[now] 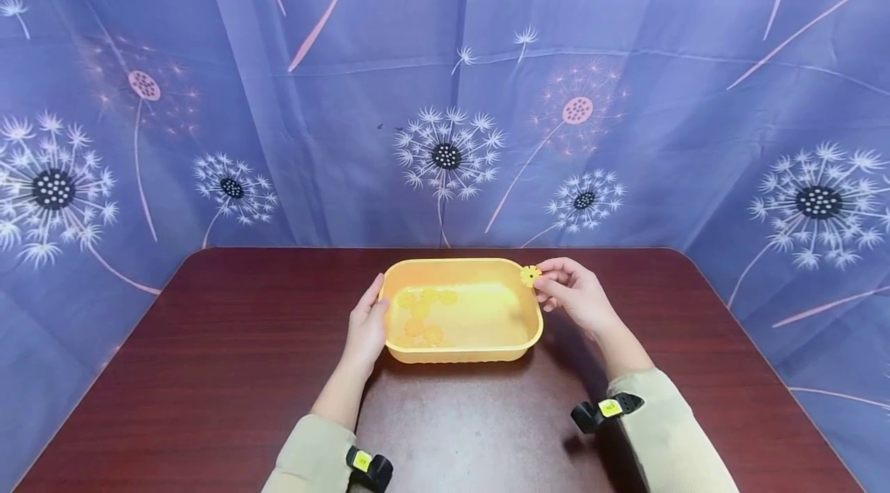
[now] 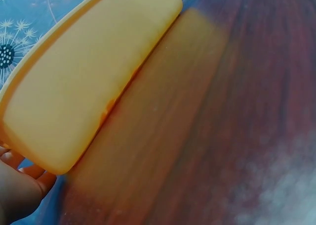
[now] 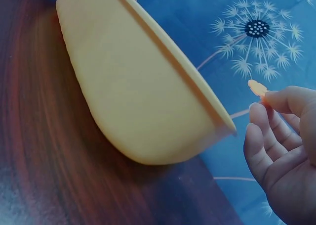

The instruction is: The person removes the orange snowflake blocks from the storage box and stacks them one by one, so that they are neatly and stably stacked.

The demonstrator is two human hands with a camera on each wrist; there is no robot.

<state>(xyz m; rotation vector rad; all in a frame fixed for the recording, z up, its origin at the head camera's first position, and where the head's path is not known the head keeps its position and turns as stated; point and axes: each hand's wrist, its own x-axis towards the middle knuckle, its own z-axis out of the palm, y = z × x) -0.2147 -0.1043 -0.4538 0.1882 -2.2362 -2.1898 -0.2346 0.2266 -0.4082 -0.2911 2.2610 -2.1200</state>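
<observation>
A yellow plastic basin point(image 1: 459, 355), oblong with rounded corners, stands upright on the table. My left hand point(image 1: 365, 329) holds its left end; in the left wrist view the fingers point(image 2: 37, 178) curl against the end wall. Between thumb and fingertips, my right hand point(image 1: 573, 296) pinches a small yellow notched disc point(image 1: 531, 275) with a hole at its middle. That disc is just above the basin's far right corner. Several similar yellow-orange discs point(image 1: 419, 328) lie on the basin floor, mostly toward its left side.
The dark reddish-brown wooden table point(image 1: 229, 369) spreads out around the basin. A blue curtain point(image 1: 334, 130) with dandelion prints hangs along the table's back and sides. Black straps point(image 1: 601, 412) with yellow labels sit on both light sleeves point(image 1: 670, 431).
</observation>
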